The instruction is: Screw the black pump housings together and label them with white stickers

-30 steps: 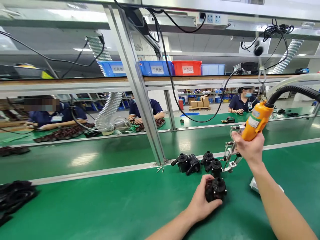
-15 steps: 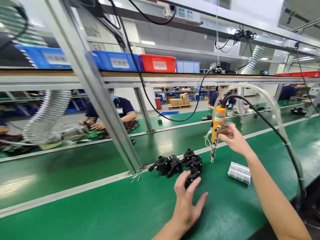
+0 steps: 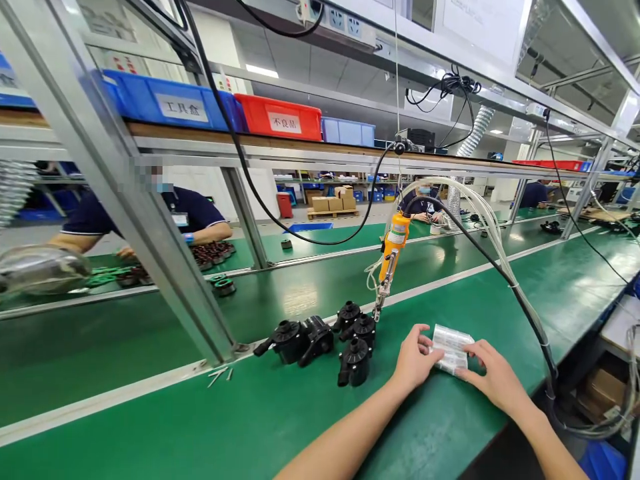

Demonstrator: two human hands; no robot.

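Note:
Both my hands rest on a small clear plastic box (image 3: 450, 347) lying on the green bench mat. My left hand (image 3: 414, 361) grips its left end with curled fingers. My right hand (image 3: 493, 375) presses on its right end. Several black pump housings (image 3: 356, 360) sit in a cluster just left of my left hand. An orange electric screwdriver (image 3: 393, 253) hangs free on its cable above them, with nothing holding it.
A slanted aluminium post (image 3: 150, 247) stands at the left, with loose screws (image 3: 218, 375) by its foot. Blue and red bins (image 3: 278, 117) line the shelf above. People in dark shirts (image 3: 193, 213) work across the conveyor. Hoses and a black cable (image 3: 520, 300) arc to the right edge.
My right hand let go of the orange screwdriver, which now hangs free. My left hand left the pump housing. Both hands moved right onto the clear box, and the view swung right.

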